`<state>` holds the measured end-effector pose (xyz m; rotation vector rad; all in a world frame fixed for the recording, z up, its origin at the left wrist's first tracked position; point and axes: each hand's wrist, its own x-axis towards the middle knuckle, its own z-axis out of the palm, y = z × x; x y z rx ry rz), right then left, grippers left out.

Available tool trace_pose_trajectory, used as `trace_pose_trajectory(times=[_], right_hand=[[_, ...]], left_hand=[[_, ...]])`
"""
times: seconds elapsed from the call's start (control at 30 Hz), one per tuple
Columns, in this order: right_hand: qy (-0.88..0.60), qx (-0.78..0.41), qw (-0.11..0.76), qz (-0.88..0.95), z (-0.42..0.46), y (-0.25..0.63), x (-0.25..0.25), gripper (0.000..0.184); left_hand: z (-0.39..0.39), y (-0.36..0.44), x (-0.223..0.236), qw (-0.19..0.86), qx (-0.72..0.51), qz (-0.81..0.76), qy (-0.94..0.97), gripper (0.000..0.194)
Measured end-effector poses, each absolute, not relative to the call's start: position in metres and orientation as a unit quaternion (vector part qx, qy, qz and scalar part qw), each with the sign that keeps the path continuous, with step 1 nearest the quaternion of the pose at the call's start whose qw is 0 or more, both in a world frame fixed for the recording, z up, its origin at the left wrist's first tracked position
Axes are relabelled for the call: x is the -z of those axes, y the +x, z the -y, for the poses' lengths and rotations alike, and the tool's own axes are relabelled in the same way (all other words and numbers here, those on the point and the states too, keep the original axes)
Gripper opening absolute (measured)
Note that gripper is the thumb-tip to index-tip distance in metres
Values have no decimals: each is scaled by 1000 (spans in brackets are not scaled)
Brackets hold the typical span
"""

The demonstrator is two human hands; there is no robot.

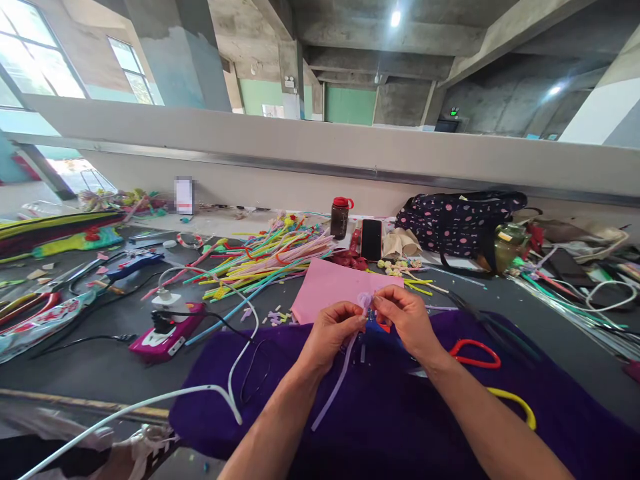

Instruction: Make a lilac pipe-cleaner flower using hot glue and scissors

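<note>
Both hands meet over the dark purple cloth, just in front of a pink sheet. Between them is a small lilac looped piece, with a pale lilac strip hanging down below my left hand. My left hand pinches the base of the strip between thumb and fingers. My right hand pinches the right side of the looped piece. Red-handled scissors lie beside my right forearm, which hides part of them. A yellow handle shows nearer to me.
Bundles of coloured strips lie behind the pink sheet. A magenta power strip with a plugged-in charger and white cable sits at left. Along the back stand a red-lidded bottle, a phone and a patterned bag.
</note>
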<state>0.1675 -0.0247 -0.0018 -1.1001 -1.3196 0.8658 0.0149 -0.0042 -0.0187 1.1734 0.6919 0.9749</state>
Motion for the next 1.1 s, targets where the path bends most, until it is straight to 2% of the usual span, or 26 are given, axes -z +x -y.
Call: trace_pose_trajectory(times=[0.4, 0.63, 0.87, 1.1], right_hand=[[-475, -366, 567, 564, 25, 167, 1, 14], [-446, -399, 597, 534, 21, 171, 7, 26], [-462, -415, 522, 585, 23, 160, 9, 23], [-484, -427, 500, 578, 18, 159, 20, 22]], left_hand=[[5, 16, 16, 672, -427, -311, 520, 15], [-1, 13, 19, 734, -407, -313, 445, 20], [-6, 11, 25, 771, -413, -275, 399, 18], [-4, 14, 25, 706, -465, -309, 435, 33]])
